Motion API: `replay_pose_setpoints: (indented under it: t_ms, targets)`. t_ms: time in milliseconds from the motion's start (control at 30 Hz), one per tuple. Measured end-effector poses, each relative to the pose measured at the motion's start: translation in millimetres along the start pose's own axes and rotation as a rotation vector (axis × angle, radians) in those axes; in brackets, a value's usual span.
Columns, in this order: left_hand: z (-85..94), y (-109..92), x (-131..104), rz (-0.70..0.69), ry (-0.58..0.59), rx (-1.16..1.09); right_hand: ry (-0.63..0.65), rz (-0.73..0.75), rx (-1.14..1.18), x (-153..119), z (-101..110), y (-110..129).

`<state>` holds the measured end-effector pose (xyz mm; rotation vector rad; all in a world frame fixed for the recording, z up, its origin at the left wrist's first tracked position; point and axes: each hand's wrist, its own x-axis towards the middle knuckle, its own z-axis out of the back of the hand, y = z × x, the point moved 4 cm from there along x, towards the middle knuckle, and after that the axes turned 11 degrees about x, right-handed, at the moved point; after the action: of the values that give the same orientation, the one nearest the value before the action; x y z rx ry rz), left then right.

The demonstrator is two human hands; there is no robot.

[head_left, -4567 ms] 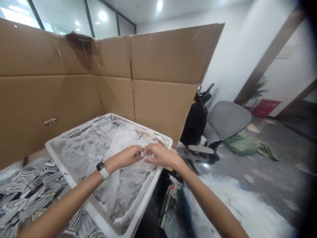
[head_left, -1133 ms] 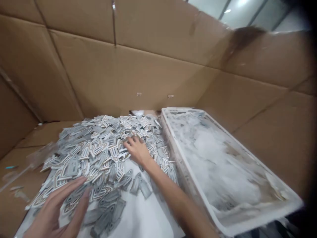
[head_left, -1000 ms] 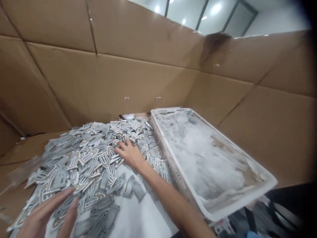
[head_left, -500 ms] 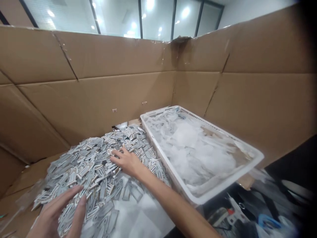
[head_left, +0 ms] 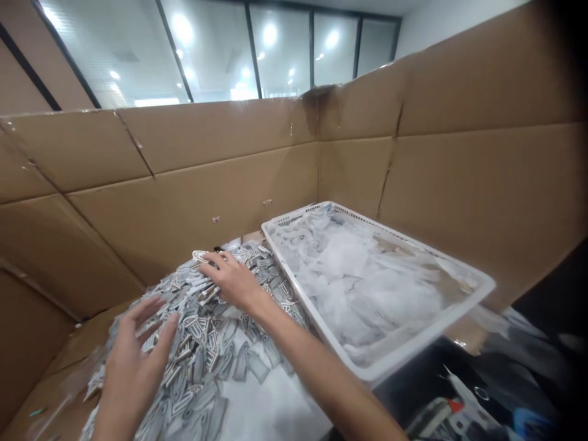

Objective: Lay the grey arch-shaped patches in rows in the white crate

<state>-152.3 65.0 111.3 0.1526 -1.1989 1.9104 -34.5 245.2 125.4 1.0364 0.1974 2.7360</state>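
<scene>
Then both my hands lay open, fingers spread, holding nothing: right hand (head_left: 232, 283) on the tag pile's (head_left: 202, 343) far crest, left hand (head_left: 133, 358) nearer me.

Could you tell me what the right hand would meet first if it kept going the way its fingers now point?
Probably more of the pile of grey tags under the right hand, then the cardboard wall; depth is unclear.
</scene>
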Motion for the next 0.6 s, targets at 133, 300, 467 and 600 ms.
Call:
replay_pose_setpoints:
  t_ms: [133, 300, 467, 600]
  targets:
    - [-23.0, 13.7, 44.0, 0.106, 0.081, -0.113, -0.081, 0.009, -0.031, 28.1, 25.7, 0.9]
    - [-62.0, -3.9, 72.1, 0.215, 0.234, -0.297, -0.173, 0.045, -0.136, 58.9, 71.9, -10.1]
    - [-82.3, -43.5, 79.9, 0.087, 0.299, -0.359, -0.123, 0.035, -0.259, 56.6, 123.0, -55.5]
    - [-106.6, -69.4, 87.4, 0.042, 0.369, -0.376, -0.056, -0.055, -0.276, 28.9, 151.2, -112.0]
